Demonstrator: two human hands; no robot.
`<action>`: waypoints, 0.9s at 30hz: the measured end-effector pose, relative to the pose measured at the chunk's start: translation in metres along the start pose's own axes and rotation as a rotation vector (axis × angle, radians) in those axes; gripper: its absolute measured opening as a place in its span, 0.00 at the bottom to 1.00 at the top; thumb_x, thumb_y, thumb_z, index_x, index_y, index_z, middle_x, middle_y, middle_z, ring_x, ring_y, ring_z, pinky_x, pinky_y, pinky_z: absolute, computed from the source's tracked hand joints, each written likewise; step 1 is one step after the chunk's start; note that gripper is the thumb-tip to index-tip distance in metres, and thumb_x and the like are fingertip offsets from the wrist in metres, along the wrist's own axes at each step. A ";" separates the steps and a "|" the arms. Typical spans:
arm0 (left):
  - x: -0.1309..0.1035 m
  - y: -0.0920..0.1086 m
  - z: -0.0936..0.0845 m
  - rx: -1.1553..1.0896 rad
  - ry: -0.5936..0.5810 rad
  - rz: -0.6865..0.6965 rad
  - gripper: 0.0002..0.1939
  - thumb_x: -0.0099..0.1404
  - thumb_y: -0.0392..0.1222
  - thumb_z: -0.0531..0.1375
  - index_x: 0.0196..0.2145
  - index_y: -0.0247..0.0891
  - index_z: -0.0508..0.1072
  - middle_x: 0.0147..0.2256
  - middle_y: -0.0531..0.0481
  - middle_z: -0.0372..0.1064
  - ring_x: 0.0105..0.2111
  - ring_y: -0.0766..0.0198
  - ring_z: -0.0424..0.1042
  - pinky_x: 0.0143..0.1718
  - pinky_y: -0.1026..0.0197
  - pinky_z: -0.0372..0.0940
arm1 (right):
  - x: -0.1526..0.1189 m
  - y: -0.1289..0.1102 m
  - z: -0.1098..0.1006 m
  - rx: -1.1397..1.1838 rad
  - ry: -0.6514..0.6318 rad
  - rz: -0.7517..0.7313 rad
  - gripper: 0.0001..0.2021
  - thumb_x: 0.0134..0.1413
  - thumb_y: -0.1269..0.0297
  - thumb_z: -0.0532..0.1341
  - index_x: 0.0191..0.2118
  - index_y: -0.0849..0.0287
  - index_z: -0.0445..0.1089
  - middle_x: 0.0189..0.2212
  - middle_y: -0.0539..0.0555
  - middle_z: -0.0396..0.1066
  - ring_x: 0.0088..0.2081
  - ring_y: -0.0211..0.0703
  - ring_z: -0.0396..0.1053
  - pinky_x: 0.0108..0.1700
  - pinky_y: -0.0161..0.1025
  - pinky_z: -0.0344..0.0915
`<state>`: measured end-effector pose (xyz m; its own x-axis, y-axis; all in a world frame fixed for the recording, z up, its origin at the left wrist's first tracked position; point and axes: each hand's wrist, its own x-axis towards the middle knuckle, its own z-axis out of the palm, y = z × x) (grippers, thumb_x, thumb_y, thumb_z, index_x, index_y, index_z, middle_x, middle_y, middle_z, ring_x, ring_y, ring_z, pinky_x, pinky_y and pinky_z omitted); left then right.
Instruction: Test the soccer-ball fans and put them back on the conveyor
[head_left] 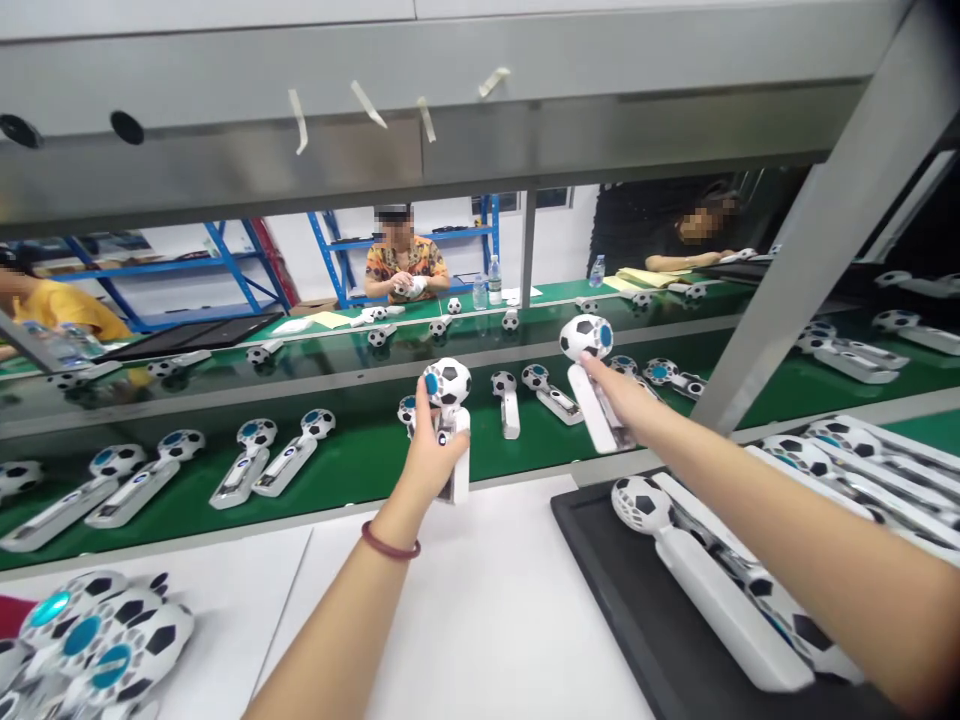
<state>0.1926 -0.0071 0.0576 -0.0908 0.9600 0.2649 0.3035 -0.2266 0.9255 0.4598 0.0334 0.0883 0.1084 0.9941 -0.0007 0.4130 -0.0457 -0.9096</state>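
My left hand point(433, 455), with a dark red band at the wrist, is closed around a white handheld fan point(448, 382) with a round football-patterned head and a blue centre. It holds this fan upright over the near edge of the green belt point(352, 460). Farther right, my right hand point(616, 392) grips a second football-patterned fan point(586, 338) near its neck, the handle slanting down toward the black tray point(600, 540). Part of each handle is hidden by my fingers. Between my hands, more such fans point(508, 402) lie on the belt.
Several fans sit in the black tray at right; others are heaped on the white table point(495, 600) at lower left. A metal post point(795, 210) slants down at right, below an overhead beam point(450, 60). Across the belt, a person point(405, 262) handles something white.
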 end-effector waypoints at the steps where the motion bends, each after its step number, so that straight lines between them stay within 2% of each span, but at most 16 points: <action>1: -0.006 0.002 -0.005 -0.052 -0.010 0.001 0.47 0.55 0.38 0.58 0.63 0.50 0.31 0.52 0.47 0.60 0.43 0.61 0.67 0.48 0.59 0.60 | -0.013 -0.010 0.008 0.192 -0.075 0.032 0.29 0.49 0.35 0.47 0.36 0.57 0.67 0.26 0.56 0.69 0.26 0.46 0.68 0.28 0.40 0.66; 3: -0.019 0.005 -0.014 -0.100 -0.027 -0.012 0.45 0.57 0.39 0.57 0.62 0.53 0.31 0.53 0.48 0.60 0.45 0.61 0.67 0.49 0.57 0.59 | -0.037 -0.027 0.024 0.600 -0.234 0.095 0.24 0.48 0.38 0.52 0.31 0.58 0.65 0.22 0.53 0.67 0.23 0.41 0.66 0.27 0.38 0.66; 5: -0.032 0.008 -0.022 -0.083 -0.014 -0.011 0.44 0.57 0.38 0.57 0.62 0.55 0.33 0.54 0.49 0.60 0.48 0.59 0.65 0.51 0.56 0.58 | -0.057 -0.041 0.038 0.911 -0.368 0.157 0.17 0.49 0.47 0.58 0.29 0.58 0.64 0.23 0.52 0.67 0.25 0.40 0.67 0.30 0.36 0.66; 7: -0.045 0.009 -0.030 -0.020 0.015 -0.007 0.43 0.56 0.37 0.58 0.62 0.53 0.39 0.56 0.50 0.57 0.53 0.58 0.61 0.54 0.57 0.53 | -0.071 -0.048 0.049 1.059 -0.456 0.234 0.16 0.51 0.48 0.57 0.32 0.58 0.64 0.27 0.53 0.69 0.29 0.42 0.69 0.33 0.38 0.67; 9: -0.058 0.006 -0.036 0.031 0.052 0.004 0.41 0.54 0.37 0.60 0.62 0.49 0.46 0.58 0.49 0.54 0.57 0.56 0.55 0.57 0.58 0.49 | -0.079 -0.051 0.060 1.081 -0.480 0.321 0.23 0.50 0.40 0.53 0.35 0.58 0.64 0.27 0.54 0.70 0.29 0.45 0.70 0.32 0.40 0.67; 12: -0.076 -0.009 -0.040 0.056 0.110 0.048 0.38 0.52 0.36 0.62 0.59 0.45 0.53 0.57 0.46 0.55 0.59 0.54 0.51 0.58 0.58 0.47 | -0.085 -0.043 0.081 0.999 -0.413 0.387 0.31 0.44 0.32 0.50 0.36 0.58 0.64 0.21 0.53 0.67 0.22 0.43 0.67 0.24 0.39 0.64; 14: -0.085 -0.024 -0.037 0.042 0.154 0.048 0.36 0.51 0.36 0.63 0.57 0.43 0.57 0.54 0.43 0.57 0.58 0.52 0.51 0.58 0.56 0.47 | -0.089 -0.031 0.099 0.898 -0.311 0.333 0.31 0.43 0.31 0.49 0.36 0.58 0.64 0.19 0.52 0.65 0.20 0.43 0.65 0.21 0.38 0.61; 17: -0.097 -0.048 -0.025 -0.071 0.305 0.024 0.35 0.48 0.37 0.66 0.53 0.40 0.60 0.56 0.39 0.52 0.61 0.49 0.44 0.60 0.54 0.43 | -0.096 -0.004 0.124 0.715 -0.110 0.077 0.26 0.45 0.38 0.56 0.40 0.55 0.61 0.27 0.53 0.69 0.27 0.46 0.68 0.28 0.40 0.65; 19: -0.102 -0.059 -0.016 -0.169 0.363 0.013 0.38 0.46 0.37 0.67 0.54 0.39 0.58 0.58 0.38 0.49 0.62 0.50 0.41 0.60 0.54 0.40 | -0.102 0.014 0.137 0.615 -0.077 -0.113 0.25 0.41 0.49 0.64 0.44 0.52 0.58 0.36 0.53 0.70 0.37 0.48 0.69 0.39 0.43 0.65; 21: -0.103 -0.064 -0.011 -0.256 0.297 -0.049 0.44 0.45 0.36 0.67 0.58 0.41 0.52 0.57 0.39 0.51 0.60 0.50 0.48 0.59 0.53 0.43 | -0.107 0.027 0.144 0.542 -0.161 -0.195 0.27 0.38 0.58 0.68 0.45 0.51 0.57 0.42 0.53 0.68 0.44 0.49 0.67 0.48 0.45 0.62; 23: -0.101 -0.065 -0.010 -0.376 0.145 -0.167 0.47 0.44 0.37 0.68 0.58 0.42 0.50 0.54 0.41 0.58 0.54 0.51 0.58 0.57 0.54 0.50 | -0.109 0.034 0.147 0.491 -0.293 -0.177 0.25 0.39 0.61 0.67 0.45 0.51 0.59 0.45 0.53 0.67 0.49 0.51 0.64 0.52 0.47 0.58; 25: -0.099 -0.063 -0.011 -0.543 0.002 -0.314 0.40 0.45 0.40 0.68 0.55 0.41 0.57 0.48 0.44 0.65 0.46 0.54 0.67 0.51 0.55 0.58 | -0.108 0.035 0.146 0.478 -0.341 -0.134 0.20 0.41 0.60 0.65 0.43 0.52 0.62 0.46 0.53 0.67 0.51 0.52 0.62 0.53 0.48 0.56; 27: -0.098 -0.060 -0.013 -0.693 -0.067 -0.461 0.32 0.47 0.43 0.68 0.50 0.41 0.63 0.39 0.47 0.69 0.37 0.58 0.71 0.44 0.54 0.65 | -0.105 0.034 0.144 0.535 -0.308 -0.049 0.18 0.43 0.57 0.64 0.41 0.52 0.62 0.41 0.52 0.69 0.47 0.51 0.65 0.50 0.48 0.58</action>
<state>0.1711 -0.0897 -0.0207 -0.0001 0.9840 -0.1780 -0.4046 0.1627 0.8999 0.3324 -0.0589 -0.0025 -0.1981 0.9802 -0.0015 -0.1080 -0.0233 -0.9939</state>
